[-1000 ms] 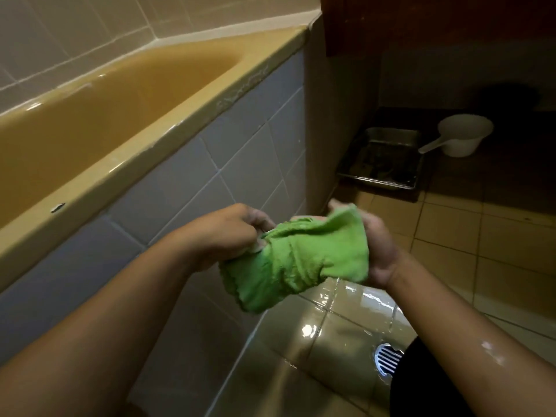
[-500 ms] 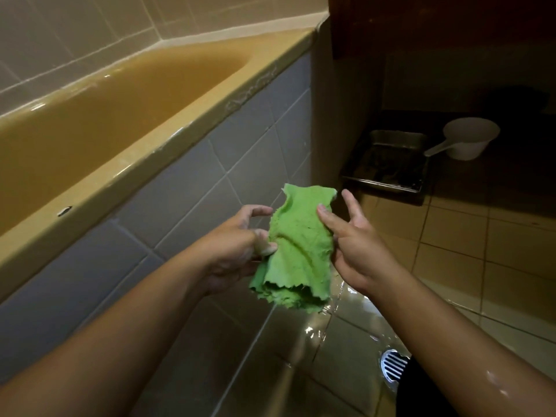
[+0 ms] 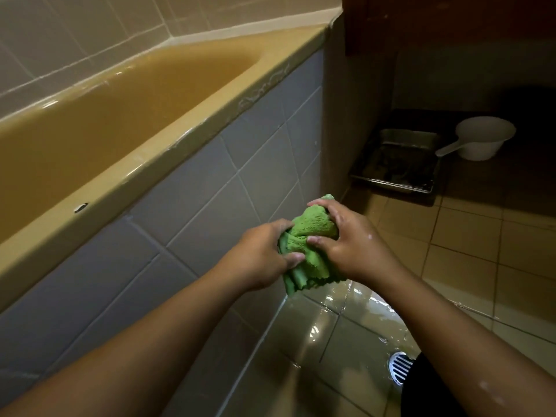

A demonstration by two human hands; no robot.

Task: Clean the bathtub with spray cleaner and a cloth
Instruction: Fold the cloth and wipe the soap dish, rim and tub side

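Note:
A green cloth (image 3: 310,239) is bunched into a wad between both hands, above the wet floor beside the tub. My left hand (image 3: 261,251) grips its left side with the thumb pressed into the folds. My right hand (image 3: 349,245) clamps over the top and right side, fingers curled round it. The mustard-yellow bathtub (image 3: 168,152) runs along the left, its rim above a grey tiled side panel. No spray bottle is in view.
A metal tray (image 3: 394,164) lies on the floor past the tub's end, with a white plastic dipper (image 3: 478,139) beside it. A round floor drain (image 3: 400,367) sits low right. The floor tiles (image 3: 340,320) under the hands are wet and shiny.
The cloth hung open between my fingertips half a second ago; now both hands have closed round it and crumpled it into a tight wad.

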